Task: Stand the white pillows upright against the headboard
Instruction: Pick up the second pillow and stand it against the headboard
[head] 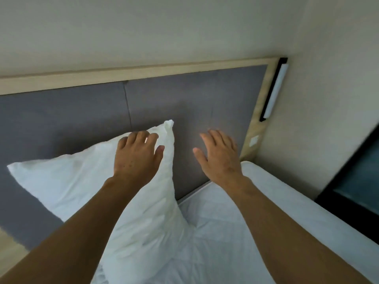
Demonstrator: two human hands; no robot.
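Observation:
A white pillow (73,181) stands upright, leaning against the grey padded headboard (205,103) on the bed's left half. My left hand (137,154) rests on the pillow's top right corner, fingers curled over its upper edge. My right hand (219,152) hovers to the right of the pillow with its fingers spread, in front of the bare headboard and holding nothing. Only this one pillow is in view.
The white mattress (256,212) stretches to the right below the headboard. A light wooden frame (143,71) borders the headboard, carrying a black and white wall lamp (275,89) and a white switch (254,140). A dark window (359,181) sits at the right.

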